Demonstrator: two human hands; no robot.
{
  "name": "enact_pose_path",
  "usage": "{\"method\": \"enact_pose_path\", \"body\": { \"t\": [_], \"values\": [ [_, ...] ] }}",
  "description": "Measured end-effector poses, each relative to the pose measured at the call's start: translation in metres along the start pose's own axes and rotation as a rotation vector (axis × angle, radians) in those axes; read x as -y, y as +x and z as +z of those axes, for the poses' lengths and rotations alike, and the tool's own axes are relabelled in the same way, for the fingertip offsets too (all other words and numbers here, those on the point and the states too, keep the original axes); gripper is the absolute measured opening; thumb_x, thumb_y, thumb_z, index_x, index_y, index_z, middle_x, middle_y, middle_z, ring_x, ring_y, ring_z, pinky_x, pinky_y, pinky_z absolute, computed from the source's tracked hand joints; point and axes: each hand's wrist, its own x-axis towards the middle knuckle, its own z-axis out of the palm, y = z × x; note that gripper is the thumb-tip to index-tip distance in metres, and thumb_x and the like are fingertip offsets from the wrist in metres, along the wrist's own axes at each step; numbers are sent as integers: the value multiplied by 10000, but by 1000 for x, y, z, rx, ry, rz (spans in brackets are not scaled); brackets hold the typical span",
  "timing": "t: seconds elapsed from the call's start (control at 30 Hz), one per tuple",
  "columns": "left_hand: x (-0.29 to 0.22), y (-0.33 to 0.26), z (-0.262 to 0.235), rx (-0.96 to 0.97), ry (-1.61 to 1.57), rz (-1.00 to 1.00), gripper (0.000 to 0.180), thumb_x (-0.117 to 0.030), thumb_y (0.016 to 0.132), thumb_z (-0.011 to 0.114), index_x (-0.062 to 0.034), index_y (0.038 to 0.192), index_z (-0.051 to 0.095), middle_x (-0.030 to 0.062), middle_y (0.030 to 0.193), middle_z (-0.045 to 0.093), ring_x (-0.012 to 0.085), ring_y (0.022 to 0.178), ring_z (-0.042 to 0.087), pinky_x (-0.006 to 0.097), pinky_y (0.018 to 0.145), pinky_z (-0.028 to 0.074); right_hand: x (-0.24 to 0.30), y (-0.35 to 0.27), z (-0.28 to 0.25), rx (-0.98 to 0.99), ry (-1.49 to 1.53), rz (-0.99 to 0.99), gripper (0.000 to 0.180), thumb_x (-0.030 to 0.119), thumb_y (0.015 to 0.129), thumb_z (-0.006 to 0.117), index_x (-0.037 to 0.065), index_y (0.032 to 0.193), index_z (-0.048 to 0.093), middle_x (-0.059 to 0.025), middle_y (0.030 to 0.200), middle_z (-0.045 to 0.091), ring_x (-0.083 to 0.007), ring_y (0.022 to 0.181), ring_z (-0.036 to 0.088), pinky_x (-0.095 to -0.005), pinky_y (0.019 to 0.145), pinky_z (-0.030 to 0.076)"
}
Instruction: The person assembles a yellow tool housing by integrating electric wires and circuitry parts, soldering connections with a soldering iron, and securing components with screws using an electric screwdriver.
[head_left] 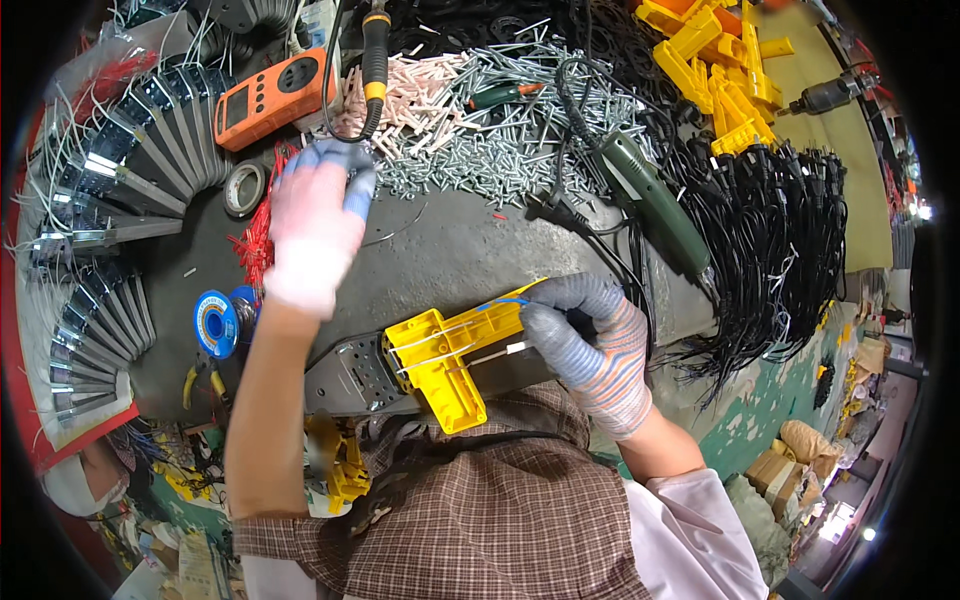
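Note:
My left hand (pixel 318 225), in a pale glove, reaches to the far left, beside the near edge of a heap of pale pink sleeves (pixel 408 100). Above its fingers hangs a black handle with a yellow band (pixel 375 60). The fingertips are blurred, so any hold there is unclear. Close to my body, my right hand (pixel 590 350) pinches a thin blue wire (pixel 505 301) between thumb and fingers. Under it lies a yellow plastic housing (pixel 440 370) with pale wires across it, joined to a dark perforated metal plate (pixel 352 377). A white-tipped lead (pixel 515 348) sticks out near the right thumb.
Metal plates with wires (pixel 130 170) line the left, near an orange meter (pixel 275 98), a tape roll (pixel 244 190), red wires (pixel 255 240) and a solder spool (pixel 215 324). Beyond lie screws (pixel 500 140); rightward, a green power tool (pixel 650 205), black cords (pixel 765 240) and yellow housings (pixel 720 75).

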Motion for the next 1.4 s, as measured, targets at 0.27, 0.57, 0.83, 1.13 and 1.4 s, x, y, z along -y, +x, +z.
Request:
{"method": "enact_pose_path", "body": {
  "t": [0.27,0.57,0.83,1.13,1.4],
  "values": [
    [-83,-101,-60,13,-1345,-504,182,60,795,698,-28,872,558,141,939,689,159,865,662,271,753,535,14,3,11,53,-312,-141,93,83,818,685,20,887,679,-82,817,687,-131,669,636,-262,626,509],
    [-80,-109,-60,-80,-1123,-362,167,2,810,724,-31,891,581,124,942,699,144,824,660,262,710,531,16,2,15,83,-431,-260,111,100,786,695,17,857,681,-104,793,686,-166,636,651,-279,587,513],
    [-68,-103,-57,-131,-674,93,141,-29,814,731,-52,890,615,101,955,691,140,768,648,265,630,500,19,5,10,160,-813,-617,153,150,765,706,36,863,679,-82,706,644,-242,610,638,-324,585,508],
    [-67,-102,-63,212,-998,-209,104,0,778,738,-47,833,663,76,854,682,136,793,662,261,633,515,13,17,11,393,-448,-182,148,160,860,624,34,926,664,-98,852,663,-250,756,648,-331,680,507],
    [-74,-85,-71,319,-719,-32,129,-107,768,748,-59,865,678,68,846,681,253,828,658,347,762,513,-2,6,6,346,-436,-291,274,75,908,558,15,1171,606,-172,1072,666,-324,977,659,-363,847,522]
  ]
}}
